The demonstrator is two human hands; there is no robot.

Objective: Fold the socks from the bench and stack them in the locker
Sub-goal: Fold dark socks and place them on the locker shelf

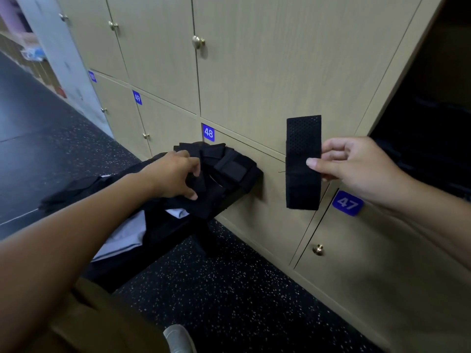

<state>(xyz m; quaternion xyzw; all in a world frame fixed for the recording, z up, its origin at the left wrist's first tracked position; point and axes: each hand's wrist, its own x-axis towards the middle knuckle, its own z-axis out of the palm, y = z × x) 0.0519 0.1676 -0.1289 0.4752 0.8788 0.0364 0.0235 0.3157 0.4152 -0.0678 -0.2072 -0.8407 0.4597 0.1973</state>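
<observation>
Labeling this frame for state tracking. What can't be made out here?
Head view only:
- Open locker interior: dark and cut by the right edge; no stack can be seen.
- Sock pile on the bench: black on black, count unclear; left hand covers part.
- Folded sock in the right hand: single or pair, can't tell.
- Far-left door number tag: too blurred to read.

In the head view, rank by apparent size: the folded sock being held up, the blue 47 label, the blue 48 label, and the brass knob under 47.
Largest to smallest:
1. folded sock, pinched by the right hand
2. 47 label
3. 48 label, though it sits farther from the camera, so this order is unsure
4. brass knob
</observation>
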